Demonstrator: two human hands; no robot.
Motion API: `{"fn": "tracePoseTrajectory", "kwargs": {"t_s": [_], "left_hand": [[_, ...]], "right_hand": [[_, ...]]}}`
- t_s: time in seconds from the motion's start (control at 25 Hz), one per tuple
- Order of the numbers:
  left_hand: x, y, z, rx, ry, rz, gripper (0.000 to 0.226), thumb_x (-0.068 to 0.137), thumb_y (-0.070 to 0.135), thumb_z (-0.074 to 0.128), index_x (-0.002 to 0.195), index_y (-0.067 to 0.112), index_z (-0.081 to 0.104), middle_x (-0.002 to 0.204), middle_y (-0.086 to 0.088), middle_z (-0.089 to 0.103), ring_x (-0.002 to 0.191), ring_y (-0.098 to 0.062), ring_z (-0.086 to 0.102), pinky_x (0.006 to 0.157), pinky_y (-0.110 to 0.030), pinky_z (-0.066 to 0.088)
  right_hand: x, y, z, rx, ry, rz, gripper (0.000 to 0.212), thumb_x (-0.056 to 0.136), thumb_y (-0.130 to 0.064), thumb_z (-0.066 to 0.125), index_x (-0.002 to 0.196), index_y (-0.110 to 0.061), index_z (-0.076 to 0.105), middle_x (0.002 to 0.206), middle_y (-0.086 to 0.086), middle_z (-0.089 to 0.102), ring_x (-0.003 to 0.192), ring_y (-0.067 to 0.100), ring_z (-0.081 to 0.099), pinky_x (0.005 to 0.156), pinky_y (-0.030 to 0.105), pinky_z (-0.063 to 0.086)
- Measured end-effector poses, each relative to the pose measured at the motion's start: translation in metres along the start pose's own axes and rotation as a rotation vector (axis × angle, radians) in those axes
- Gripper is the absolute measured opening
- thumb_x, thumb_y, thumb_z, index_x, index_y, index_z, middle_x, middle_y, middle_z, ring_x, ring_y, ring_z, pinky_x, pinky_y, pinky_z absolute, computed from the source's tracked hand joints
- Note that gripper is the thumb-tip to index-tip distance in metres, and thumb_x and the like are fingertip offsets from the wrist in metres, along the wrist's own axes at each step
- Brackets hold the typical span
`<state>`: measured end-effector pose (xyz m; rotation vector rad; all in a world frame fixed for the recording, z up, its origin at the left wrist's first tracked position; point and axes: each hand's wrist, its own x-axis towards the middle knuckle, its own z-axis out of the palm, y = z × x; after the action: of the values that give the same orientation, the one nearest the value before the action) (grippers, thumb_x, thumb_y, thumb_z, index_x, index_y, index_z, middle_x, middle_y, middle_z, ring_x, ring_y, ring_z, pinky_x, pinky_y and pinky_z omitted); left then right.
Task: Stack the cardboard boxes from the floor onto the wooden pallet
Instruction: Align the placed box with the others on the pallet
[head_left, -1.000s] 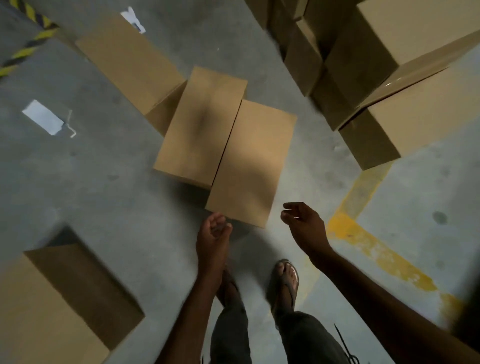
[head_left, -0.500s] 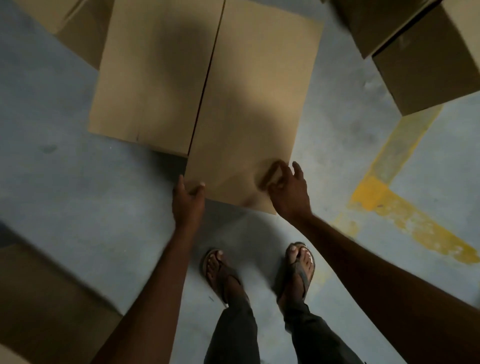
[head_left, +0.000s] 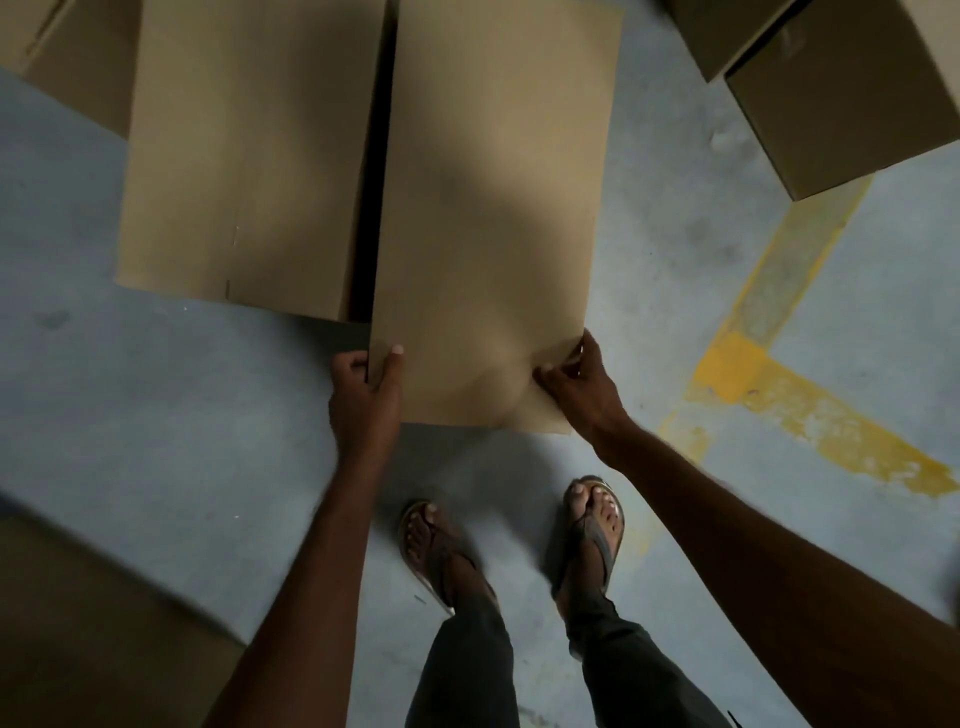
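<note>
While gripped at near-left corner by left hand (head_left: 363, 400), pinched at near-right edge by right hand (head_left: 579, 392): plain tan box (head_left: 488, 208), shadowed top, before feet (head_left: 595, 519), just beside second box (head_left: 249, 156), dark gap between.

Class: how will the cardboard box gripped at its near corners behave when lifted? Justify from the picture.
Probably stiff: the cardboard box shows flat faces, straight edges. Its skin likely dents: the corner buckles under the right hand. Broad, so it may tilt unless the left hand steadies it.
</note>
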<state>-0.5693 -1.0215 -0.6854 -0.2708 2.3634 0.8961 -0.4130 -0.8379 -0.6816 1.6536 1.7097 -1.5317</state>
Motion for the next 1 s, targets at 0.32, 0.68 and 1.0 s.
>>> {"fn": "tracePoseTrajectory", "kwargs": {"t_s": [0.32, 0.68, 1.0], "left_hand": [[-0.066, 0.081, -0.059, -0.135, 0.077, 0.197, 0.029, 0.098, 0.037, 0.066, 0.124, 0.023, 0.069, 0.114, 0.01, 0.073, 0.103, -0.001, 0.067, 0.088, -0.022, 0.051], [-0.137, 0.181, -0.103, -0.368, -0.061, 0.216, 0.043, 0.106, 0.048, 0.05, 0.126, 0.018, 0.073, 0.125, 0.002, 0.072, 0.118, -0.008, 0.063, 0.101, -0.029, 0.051], [-0.132, 0.186, -0.088, -0.332, -0.396, 0.357, 0.04, 0.109, 0.037, 0.041, 0.141, 0.022, 0.061, 0.128, 0.02, 0.061, 0.113, 0.015, 0.057, 0.094, -0.002, 0.04]], "right_hand": [[-0.058, -0.056, -0.068, 0.141, 0.159, -0.083, 0.068, 0.085, -0.058, 0.066, 0.149, -0.045, 0.047, 0.139, -0.011, 0.062, 0.116, 0.012, 0.063, 0.101, 0.039, 0.052], [-0.129, -0.114, -0.152, 0.073, 0.316, -0.043, 0.068, 0.071, -0.071, 0.056, 0.123, -0.029, 0.071, 0.11, 0.003, 0.076, 0.099, 0.027, 0.072, 0.094, 0.046, 0.058], [-0.165, -0.167, -0.093, -0.519, 0.384, -0.464, 0.052, 0.101, -0.05, 0.028, 0.081, -0.018, 0.064, 0.081, 0.011, 0.069, 0.077, 0.037, 0.064, 0.077, 0.047, 0.054]]}}
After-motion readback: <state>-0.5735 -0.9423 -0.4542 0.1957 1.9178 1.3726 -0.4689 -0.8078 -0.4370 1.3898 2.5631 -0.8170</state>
